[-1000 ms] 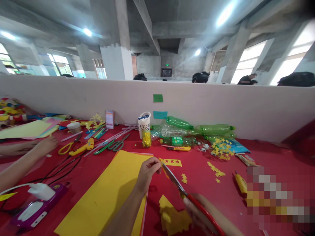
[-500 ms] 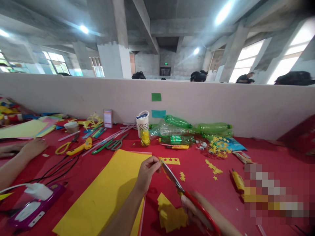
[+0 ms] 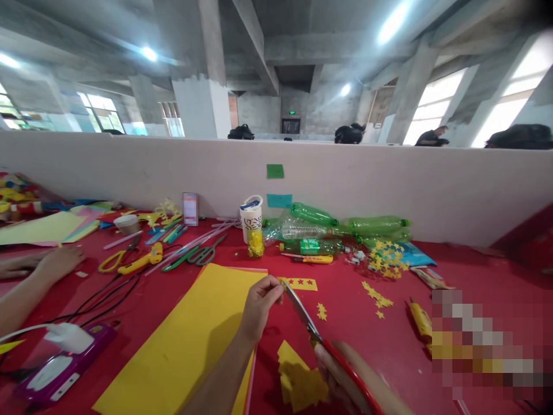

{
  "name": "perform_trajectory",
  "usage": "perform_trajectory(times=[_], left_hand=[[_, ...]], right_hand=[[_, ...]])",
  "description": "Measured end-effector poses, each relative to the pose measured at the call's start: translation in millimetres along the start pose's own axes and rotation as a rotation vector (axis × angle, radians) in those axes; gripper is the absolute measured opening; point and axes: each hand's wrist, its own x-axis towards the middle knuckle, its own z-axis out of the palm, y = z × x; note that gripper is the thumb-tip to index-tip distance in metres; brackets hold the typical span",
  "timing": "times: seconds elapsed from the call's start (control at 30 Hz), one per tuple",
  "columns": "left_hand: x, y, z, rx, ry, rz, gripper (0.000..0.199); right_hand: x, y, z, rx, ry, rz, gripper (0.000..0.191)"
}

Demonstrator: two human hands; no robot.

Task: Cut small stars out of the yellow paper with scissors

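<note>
Clasping the red-handled scissors (image 3: 332, 350) in our right hand (image 3: 332, 377), we hold them slanted over the red tabletop (image 3: 348, 308), their blades (image 3: 299, 305) pointing away and leftward to our left hand (image 3: 260, 300), its thumb and fingers pinched together, anything between them too small to make out. Our left forearm (image 3: 221, 366) reaches across yellow sheets (image 3: 181, 328); a star-punched yellow strip (image 3: 314, 284) lies just beyond the blade tips.

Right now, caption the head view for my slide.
Right hand holds red-handled scissors, tips near the left hand; beyond lies a yellow strip with star-shaped holes.
</note>
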Motion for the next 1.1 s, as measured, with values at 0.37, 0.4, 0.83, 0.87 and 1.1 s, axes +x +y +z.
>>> perform_trajectory(times=[0.37, 0.4, 0.83, 0.87, 1.1], left_hand=[[0, 1, 2.5, 0.084, 0.089, 0.062, 0.019], [0, -1, 2.1, 0.073, 0.073, 0.051, 0.019], [0, -3, 1.4, -0.025, 0.015, 0.008, 0.018], [0, -3, 1.4, -0.044, 0.013, 0.004, 0.018], [-7, -3, 17.0, -0.203, -0.124, -0.295, 0.015]], right_hand=[[15, 15, 0, -0.05, -0.007, -0.028, 0.055], [16, 15, 0, -0.054, -0.012, -0.034, 0.056], [18, 10, 2, -0.115, -0.007, -0.082, 0.056], [18, 10, 2, -0.083, 0.007, -0.097, 0.056], [31, 9, -14, -0.095, 0.357, -0.31, 0.038]])
